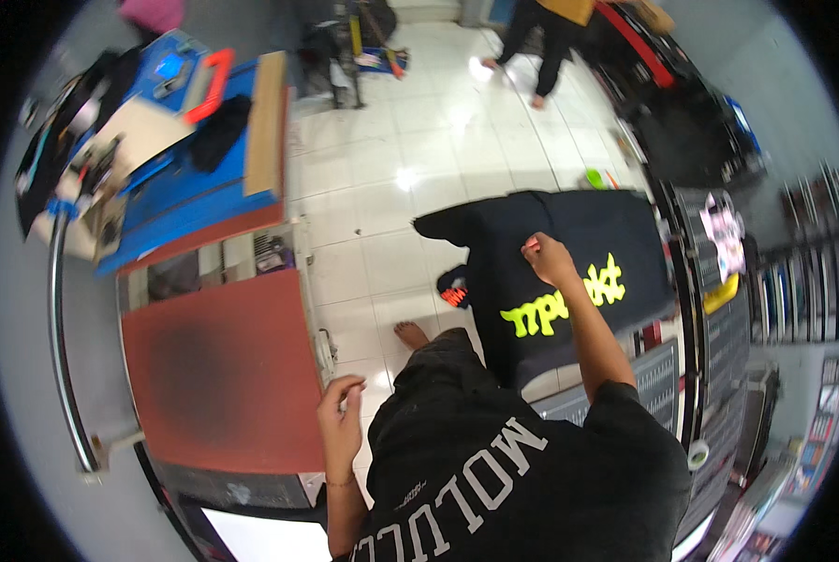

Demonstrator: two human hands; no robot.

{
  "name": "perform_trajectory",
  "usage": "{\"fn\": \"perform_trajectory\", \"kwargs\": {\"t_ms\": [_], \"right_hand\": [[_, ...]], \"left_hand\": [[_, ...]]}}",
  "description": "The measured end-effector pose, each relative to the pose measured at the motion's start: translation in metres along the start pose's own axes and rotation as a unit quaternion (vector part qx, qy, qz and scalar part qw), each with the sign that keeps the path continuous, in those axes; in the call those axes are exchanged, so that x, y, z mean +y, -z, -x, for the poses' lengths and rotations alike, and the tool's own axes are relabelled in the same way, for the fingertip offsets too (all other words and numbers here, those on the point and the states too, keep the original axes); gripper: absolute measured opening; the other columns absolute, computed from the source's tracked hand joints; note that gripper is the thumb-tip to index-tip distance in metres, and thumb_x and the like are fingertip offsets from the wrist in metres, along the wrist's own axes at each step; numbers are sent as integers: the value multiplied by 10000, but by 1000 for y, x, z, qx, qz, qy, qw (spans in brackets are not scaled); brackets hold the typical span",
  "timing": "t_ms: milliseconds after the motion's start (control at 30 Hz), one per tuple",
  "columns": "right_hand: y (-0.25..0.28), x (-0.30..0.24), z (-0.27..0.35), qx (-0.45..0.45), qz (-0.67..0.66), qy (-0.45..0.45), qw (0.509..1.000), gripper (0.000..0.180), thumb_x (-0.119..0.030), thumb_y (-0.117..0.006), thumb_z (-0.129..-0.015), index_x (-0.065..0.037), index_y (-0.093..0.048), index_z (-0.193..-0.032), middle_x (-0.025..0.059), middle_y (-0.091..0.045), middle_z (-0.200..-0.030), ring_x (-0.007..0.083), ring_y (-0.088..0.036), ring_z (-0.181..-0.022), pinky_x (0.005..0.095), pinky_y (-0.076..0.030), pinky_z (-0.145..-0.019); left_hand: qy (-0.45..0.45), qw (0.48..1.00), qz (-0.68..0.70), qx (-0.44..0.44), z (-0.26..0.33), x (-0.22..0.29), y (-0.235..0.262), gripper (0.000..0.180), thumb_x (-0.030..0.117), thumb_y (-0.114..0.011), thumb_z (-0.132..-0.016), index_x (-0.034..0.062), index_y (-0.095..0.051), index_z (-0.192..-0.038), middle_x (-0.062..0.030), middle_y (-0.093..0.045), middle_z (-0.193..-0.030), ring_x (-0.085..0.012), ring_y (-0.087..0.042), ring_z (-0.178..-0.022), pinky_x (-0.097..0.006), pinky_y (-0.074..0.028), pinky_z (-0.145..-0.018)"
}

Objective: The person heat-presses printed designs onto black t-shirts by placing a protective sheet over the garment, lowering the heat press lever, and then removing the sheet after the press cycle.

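A black T-shirt [569,215] with bright yellow lettering lies spread over a work surface to the right in front of me. Over its upper middle is my right hand [552,262], fingers pinched together. A small reddish bit shows at the fingertips, too small to name. My left hand [341,423] hangs beside the reddish-brown flat press bed [223,375], apart from it. Its fingers are loosely bent, the thumb stands off, and nothing shows in it. At the T-shirt's left edge is a small black piece with orange print [454,288].
At the far left a blue table [190,211] carries a red-handled tool [215,86], cloth and cardboard. Another person [541,42] stands at the back on the white tiled floor [419,122]. A rack [799,300] and dark shelving line the right side.
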State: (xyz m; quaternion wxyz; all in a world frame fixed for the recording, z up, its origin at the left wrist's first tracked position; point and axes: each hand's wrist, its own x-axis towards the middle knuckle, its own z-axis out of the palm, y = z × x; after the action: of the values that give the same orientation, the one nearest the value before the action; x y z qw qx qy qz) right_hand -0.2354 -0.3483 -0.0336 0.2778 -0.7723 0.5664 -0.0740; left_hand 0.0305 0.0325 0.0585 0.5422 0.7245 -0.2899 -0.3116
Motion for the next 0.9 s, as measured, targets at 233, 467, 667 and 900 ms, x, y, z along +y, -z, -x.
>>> {"fn": "perform_trajectory", "kwargs": {"t_ms": [233, 467, 667, 900], "right_hand": [[-5, 93, 133, 189, -85, -136, 969, 208, -157, -625, -858, 8, -615, -983, 174, -675, -901, 332, -655, -872, 406, -509, -780], [-63, 60, 250, 127, -586, -407, 689, 339, -131, -560, -932, 34, -421, -1194, 156, -538, -1136, 248, -606, -1000, 392, -557, -834], [-99, 54, 276, 133, -666, -364, 638, 251, -91, -552, -933, 15, -459, -1141, 121, -540, -1043, 185, -587, -899, 359, -558, -815], [-83, 48, 288, 58, -695, -296, 653, 73, -44, -587, -915, -31, -523, -948, 31, -574, -844, 122, -598, -771, 285, -565, -812]], "left_hand": [[-72, 936, -105, -329, -73, 15, -110, 200, 129, -566, -941, -5, -625, -1077, -120, -661, -1014, -208, -637, -936, -324, -491, -844], [-108, 831, -163, -521, -52, -41, -183, 228, 189, -596, -926, 8, -620, -1062, -159, -657, -1019, -280, -647, -900, -358, -509, -795], [-142, 788, -186, -569, -21, -56, -205, 226, 196, -604, -917, 6, -620, -1040, -164, -650, -1001, -299, -659, -874, -385, -510, -786], [-245, 823, -167, -485, -4, -58, -225, 188, 158, -621, -886, 18, -612, -1011, -140, -632, -991, -330, -618, -938, -396, -496, -799]]}}
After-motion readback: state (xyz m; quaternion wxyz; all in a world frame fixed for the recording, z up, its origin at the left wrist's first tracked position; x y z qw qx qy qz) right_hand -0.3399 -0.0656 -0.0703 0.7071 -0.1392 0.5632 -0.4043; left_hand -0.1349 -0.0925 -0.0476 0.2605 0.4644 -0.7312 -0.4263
